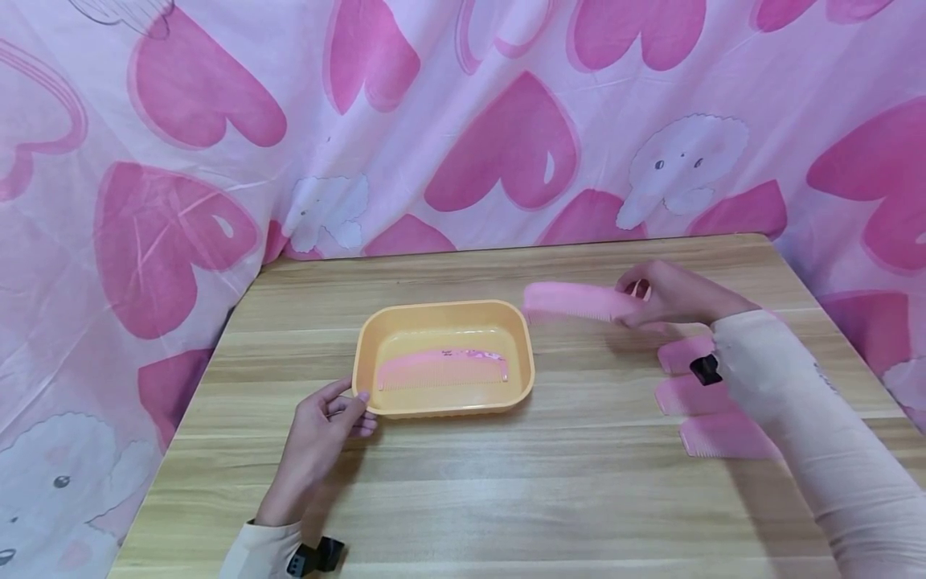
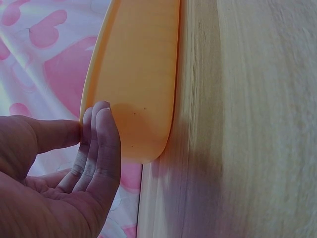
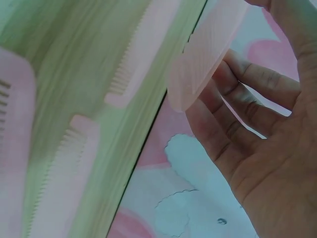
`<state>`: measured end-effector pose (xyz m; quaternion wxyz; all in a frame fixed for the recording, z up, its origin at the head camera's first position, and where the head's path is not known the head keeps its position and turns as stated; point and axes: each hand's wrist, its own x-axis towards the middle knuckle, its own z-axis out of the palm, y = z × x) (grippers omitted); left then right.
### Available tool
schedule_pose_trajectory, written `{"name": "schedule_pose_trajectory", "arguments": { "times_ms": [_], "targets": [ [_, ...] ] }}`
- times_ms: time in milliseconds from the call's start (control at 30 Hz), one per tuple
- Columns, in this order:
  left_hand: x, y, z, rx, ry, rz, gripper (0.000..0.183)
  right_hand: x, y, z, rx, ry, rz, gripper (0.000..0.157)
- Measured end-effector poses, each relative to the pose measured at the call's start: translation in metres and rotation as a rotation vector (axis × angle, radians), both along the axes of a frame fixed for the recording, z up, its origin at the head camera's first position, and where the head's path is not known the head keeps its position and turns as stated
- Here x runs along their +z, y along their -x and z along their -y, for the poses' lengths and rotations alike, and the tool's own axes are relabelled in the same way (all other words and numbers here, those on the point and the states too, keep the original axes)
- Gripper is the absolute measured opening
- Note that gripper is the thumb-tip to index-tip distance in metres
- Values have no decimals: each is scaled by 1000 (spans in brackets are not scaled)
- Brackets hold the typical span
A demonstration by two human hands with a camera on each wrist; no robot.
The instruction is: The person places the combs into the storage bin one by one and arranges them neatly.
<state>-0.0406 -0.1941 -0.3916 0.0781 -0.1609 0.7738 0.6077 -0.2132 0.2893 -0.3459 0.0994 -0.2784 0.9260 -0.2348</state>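
Pink comb (image 1: 575,303) is up in the right hand (image 1: 669,293), pinched at one end between thumb and fingers, and it sticks out toward 9 o'clock from that hand, hovering just past the right rim of the orange tray (image 1: 521,378). From the right wrist view you can see the fingers (image 3: 233,106) curled behind the comb's end.

Left hand (image 1: 325,422) sits at about 7 o'clock of the tray, fingertips (image 2: 101,131) held together and pressed against the tray's outer wall, thumb off to the side, not gripping anything.

Count: five pink combs that I can see. One in the hand, one lying flat inside the tray (image 1: 443,368), and three more on the wooden table (image 1: 506,498) at about 5 o'clock of the right hand, partly hidden under the sleeve (image 1: 788,402). One tray.

The comb in the tray has some darker print along its spine, too small to read.
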Motion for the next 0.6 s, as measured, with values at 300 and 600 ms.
{"name": "schedule_pose_trajectory", "arguments": {
  "times_ms": [300,600],
  "targets": [
    [-2,-1,0,-5,-7,-10,53,11,3,22,6,24,7,29],
    [-1,0,0,-3,-5,-8,53,22,6,58,79,5,-13,23]
  ]
}}
